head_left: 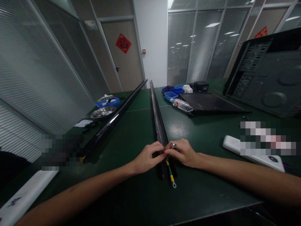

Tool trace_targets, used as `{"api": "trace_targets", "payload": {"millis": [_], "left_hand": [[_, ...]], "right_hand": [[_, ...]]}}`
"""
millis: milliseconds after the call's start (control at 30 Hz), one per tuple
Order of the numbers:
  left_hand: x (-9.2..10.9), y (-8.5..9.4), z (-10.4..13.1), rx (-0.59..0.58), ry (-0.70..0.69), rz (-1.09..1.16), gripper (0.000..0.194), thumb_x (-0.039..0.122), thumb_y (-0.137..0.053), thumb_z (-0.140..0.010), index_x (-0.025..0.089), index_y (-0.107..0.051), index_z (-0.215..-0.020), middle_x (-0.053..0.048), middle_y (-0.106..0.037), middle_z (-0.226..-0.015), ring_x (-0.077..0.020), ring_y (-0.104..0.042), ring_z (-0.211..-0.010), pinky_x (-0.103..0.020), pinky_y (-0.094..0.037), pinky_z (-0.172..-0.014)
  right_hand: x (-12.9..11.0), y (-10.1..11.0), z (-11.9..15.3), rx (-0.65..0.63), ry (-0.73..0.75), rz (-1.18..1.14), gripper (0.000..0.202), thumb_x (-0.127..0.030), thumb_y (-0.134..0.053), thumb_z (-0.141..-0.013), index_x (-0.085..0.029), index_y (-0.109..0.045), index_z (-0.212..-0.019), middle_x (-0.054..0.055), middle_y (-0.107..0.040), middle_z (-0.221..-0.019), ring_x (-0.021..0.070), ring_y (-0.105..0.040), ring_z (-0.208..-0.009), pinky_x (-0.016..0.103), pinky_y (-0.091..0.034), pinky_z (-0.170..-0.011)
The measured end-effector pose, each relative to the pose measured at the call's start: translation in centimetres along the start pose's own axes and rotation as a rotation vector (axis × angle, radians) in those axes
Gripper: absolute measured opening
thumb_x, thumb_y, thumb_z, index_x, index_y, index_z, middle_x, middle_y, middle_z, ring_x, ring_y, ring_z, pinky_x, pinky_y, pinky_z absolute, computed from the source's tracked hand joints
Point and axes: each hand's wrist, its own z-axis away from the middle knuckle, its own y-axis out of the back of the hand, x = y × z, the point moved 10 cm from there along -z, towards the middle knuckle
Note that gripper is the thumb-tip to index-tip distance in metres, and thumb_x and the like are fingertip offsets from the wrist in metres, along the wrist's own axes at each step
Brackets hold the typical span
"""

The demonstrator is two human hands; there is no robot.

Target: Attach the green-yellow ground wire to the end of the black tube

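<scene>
A long dark metal rail (158, 125) with a channel along it lies on the green table, running away from me. Over its near end my left hand (150, 157) and my right hand (182, 153) meet, fingertips touching in a pinch. Whatever small part sits between the fingers is hidden. Just below the fingertips a short green ground wire (170, 171) with yellow sleeves comes out, its near end carrying a bare ring terminal (174, 185). The wire's upper end is covered by my fingers. A ring is on a finger of my right hand.
A second long black rail (113, 121) lies to the left. Beyond it are a metal bowl (103, 112) and a blue tray (108, 102). On the right are a plastic bottle (182, 105), a black panel (211, 103), a computer case (270, 75) and a white device (254, 153).
</scene>
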Motion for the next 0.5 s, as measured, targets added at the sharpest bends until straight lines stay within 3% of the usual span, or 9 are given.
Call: {"api": "trace_targets", "payload": {"millis": [500], "left_hand": [[-0.27,-0.13,0.14,-0.016,-0.001,0.028,0.017,0.024,-0.056,-0.103,0.015,-0.07,-0.099,-0.005,-0.064,-0.1,-0.0181,-0.062,-0.095,-0.03,-0.049,-0.088]], "right_hand": [[0.3,0.29,0.23,0.033,-0.026,-0.057,0.027,-0.034,-0.058,-0.104,-0.014,-0.067,-0.088,-0.002,-0.064,-0.065,0.0095,-0.058,-0.053,0.019,-0.047,-0.056]]}}
